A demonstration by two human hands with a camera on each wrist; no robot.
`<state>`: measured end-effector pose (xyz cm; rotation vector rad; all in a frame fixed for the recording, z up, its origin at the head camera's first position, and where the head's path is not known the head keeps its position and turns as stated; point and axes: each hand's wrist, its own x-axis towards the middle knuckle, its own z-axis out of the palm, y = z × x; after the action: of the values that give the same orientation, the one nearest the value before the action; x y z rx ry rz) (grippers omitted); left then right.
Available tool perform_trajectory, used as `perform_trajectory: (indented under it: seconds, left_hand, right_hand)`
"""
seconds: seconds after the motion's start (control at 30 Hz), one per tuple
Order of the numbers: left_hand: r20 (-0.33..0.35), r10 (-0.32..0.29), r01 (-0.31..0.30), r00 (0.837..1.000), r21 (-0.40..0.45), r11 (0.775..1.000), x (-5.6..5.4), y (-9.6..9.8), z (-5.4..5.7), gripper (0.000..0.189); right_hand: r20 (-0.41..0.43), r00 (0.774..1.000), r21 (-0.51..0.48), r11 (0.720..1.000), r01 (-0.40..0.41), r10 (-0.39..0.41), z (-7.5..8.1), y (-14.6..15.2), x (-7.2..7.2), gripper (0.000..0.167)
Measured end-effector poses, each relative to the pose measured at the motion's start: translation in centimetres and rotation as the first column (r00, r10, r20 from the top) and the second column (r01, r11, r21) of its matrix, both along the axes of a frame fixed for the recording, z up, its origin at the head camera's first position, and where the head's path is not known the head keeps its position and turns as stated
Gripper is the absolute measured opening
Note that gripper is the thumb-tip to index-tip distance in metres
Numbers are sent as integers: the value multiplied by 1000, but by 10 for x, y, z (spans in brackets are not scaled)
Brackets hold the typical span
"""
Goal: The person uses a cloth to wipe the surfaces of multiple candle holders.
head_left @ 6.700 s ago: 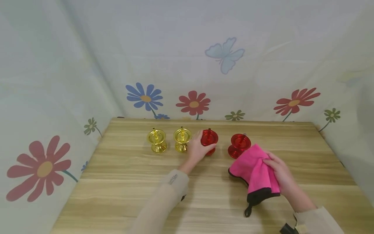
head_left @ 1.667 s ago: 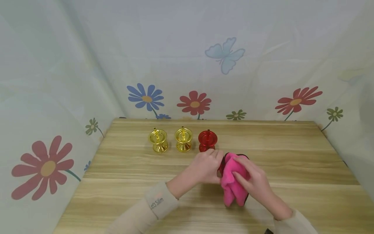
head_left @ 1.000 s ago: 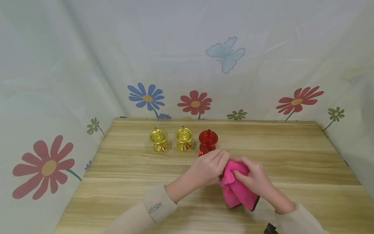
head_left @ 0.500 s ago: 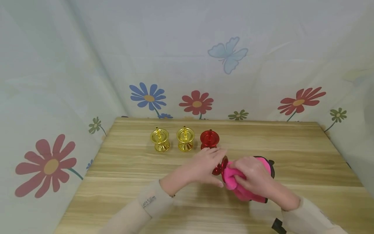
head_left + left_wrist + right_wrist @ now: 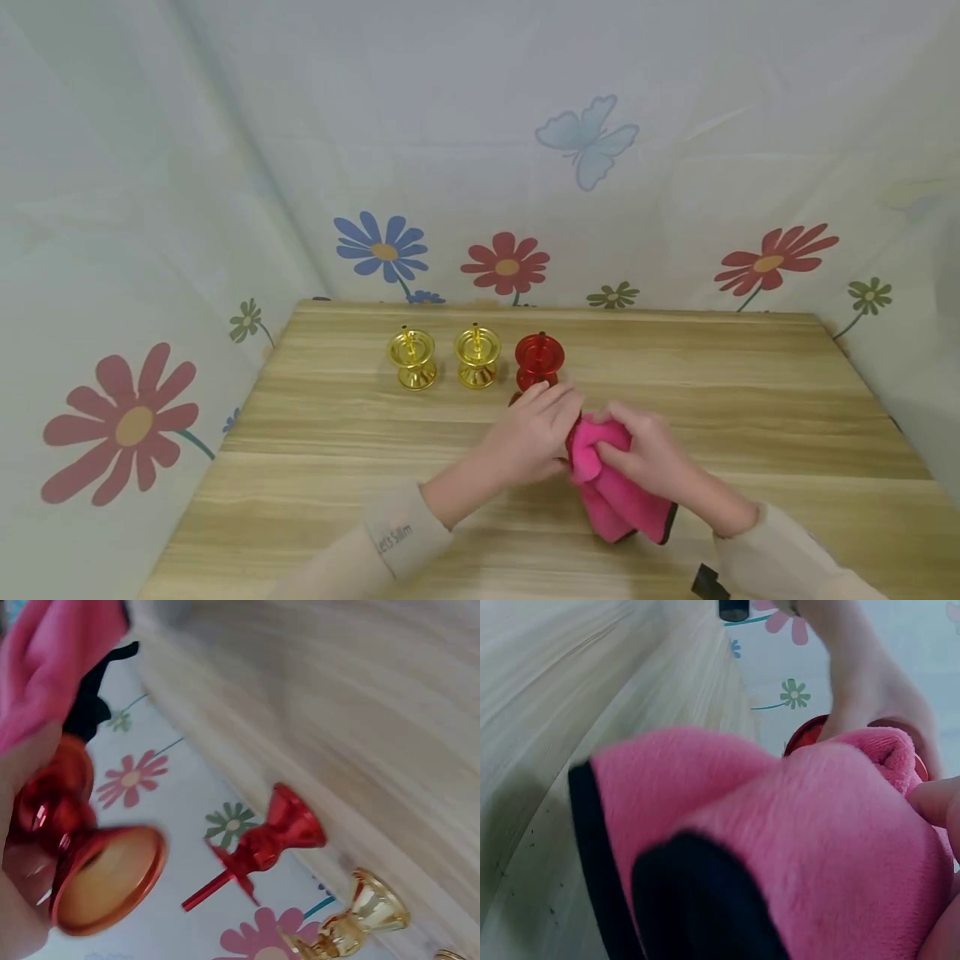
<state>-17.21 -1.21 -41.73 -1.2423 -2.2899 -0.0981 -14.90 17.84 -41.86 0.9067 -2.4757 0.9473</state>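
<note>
My left hand (image 5: 528, 437) grips a red metal candle holder (image 5: 112, 877), lifted off the table and tipped on its side. Its hollow base faces the left wrist camera; in the head view the fingers hide most of it. In my right hand (image 5: 652, 454) a fluffy pink cloth (image 5: 611, 479) with black edging is bunched between thumb and fingers. The cloth presses on the holder's dish end, and its loose part hangs down. Just beyond my left hand, a second red candle holder (image 5: 540, 354) stands upright.
Two gold candle holders, one at the far left (image 5: 411, 354) and one beside it (image 5: 477, 354), stand upright in line with the red one. All are on a wood-grain table (image 5: 315, 467). A flower-printed curtain (image 5: 420, 150) rises behind its back edge.
The rightmost red candle holder has gone from the table into my left hand. Over the last second the cloth has shifted about its dish, and my left fingers have re-gripped it.
</note>
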Motion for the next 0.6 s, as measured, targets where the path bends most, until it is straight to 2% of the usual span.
perform_trajectory:
  seconds: [0.07, 0.1, 0.13, 0.17, 0.2, 0.23, 0.27, 0.33, 0.4, 0.47, 0.5, 0.53, 0.57, 0.6]
  left_hand:
    - [-139, 14, -10, 990, 28, 1000, 2, -1, -5, 72]
    - [-154, 17, -13, 988, 29, 999, 3, -1, -6, 74]
    - [-131, 12, -9, 991, 23, 1000, 4, -2, -5, 75]
    - [-79, 5, -5, 997, 3, 1000, 4, -4, -3, 77]
    - [10, 1, -1, 1000, -22, 1000, 3, -5, 0, 80]
    - [116, 1, 4, 993, -45, 999, 3, -7, 5, 81]
    - [226, 8, 7, 974, -67, 998, 2, -9, 9, 81]
    - [426, 22, 19, 905, -92, 996, -2, -11, 18, 79]
    - [558, 27, 36, 829, -101, 994, -6, -13, 24, 77]
    - [632, 18, 57, 774, -98, 993, -9, -14, 25, 76]
    - [656, 13, 64, 755, -93, 994, -9, -14, 25, 77]
    - [670, 2, 68, 743, -78, 995, -10, -14, 23, 75]
    - [667, -7, 65, 745, -62, 996, -9, -14, 21, 75]
    - [640, -20, 62, 768, -43, 997, -8, -13, 18, 73]
  right_hand:
    - [65, 998, -34, 999, -5, 7, -1, 0, -1, 24]
    - [75, 997, -38, 999, -11, 13, -1, 0, -1, 24]
    - [73, 997, -28, 999, -16, 18, -2, 1, -1, 24]
    - [49, 999, -4, 1000, -19, 20, -2, 1, -1, 24]
    - [8, 1000, 28, 999, -28, 27, -2, 2, -2, 25]
    - [-39, 998, 60, 997, -38, 41, -2, 2, -2, 26]
    - [-96, 994, 94, 994, -48, 57, -2, 2, -2, 27]
    - [-217, 970, 150, 986, -73, 105, -1, 1, -3, 30]
    - [-306, 938, 186, 977, -107, 161, 0, -1, -4, 31]
    - [-337, 921, 201, 970, -135, 197, 2, -2, -4, 31]
    - [-334, 921, 200, 970, -140, 202, 2, -3, -3, 31]
    - [-319, 927, 198, 971, -137, 196, 3, -4, -3, 30]
    - [-294, 939, 192, 973, -127, 180, 3, -4, -2, 29]
    - [-256, 954, 180, 977, -113, 158, 4, -4, -2, 28]
